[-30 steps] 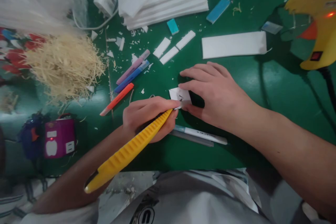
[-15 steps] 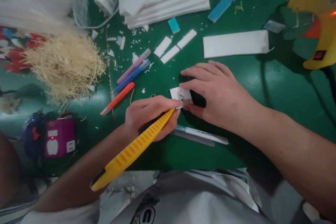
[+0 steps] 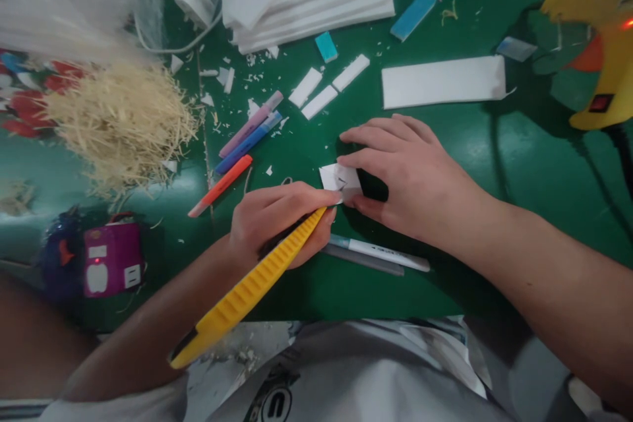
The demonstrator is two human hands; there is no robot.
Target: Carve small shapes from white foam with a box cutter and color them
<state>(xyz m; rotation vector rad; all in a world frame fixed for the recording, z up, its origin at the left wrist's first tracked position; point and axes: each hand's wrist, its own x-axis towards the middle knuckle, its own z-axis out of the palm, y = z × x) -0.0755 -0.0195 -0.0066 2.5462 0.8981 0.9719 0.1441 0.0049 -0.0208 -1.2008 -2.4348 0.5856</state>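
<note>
My left hand (image 3: 281,221) is closed round a yellow utility knife (image 3: 257,287) with a ribbed handle, which slants down to the lower left. Its blade end is hidden at my fingertips, over a small white foam-board piece (image 3: 330,175) that bears a dark mark or cut. My right hand (image 3: 400,165) steadies that piece on the table, index finger at its far edge and thumb at its near edge, the other fingers stretched out. Just in front of my hands lie a white marker (image 3: 388,254) and a grey strip-like pen (image 3: 366,260).
Pink, blue and orange markers (image 3: 220,186) lie left of my hands. Beyond are small white strips (image 3: 319,102), a white board (image 3: 445,82), stacked foam sheets (image 3: 316,6) and blue pieces (image 3: 414,16). A yellow glue gun (image 3: 601,79) stands right; straw shreds (image 3: 128,125) lie left. Another person's arm (image 3: 39,336) shows lower left.
My left hand and the knife have shifted slightly down and left. My right hand stays on the white piece. The other person's arm reaches further into view at lower left.
</note>
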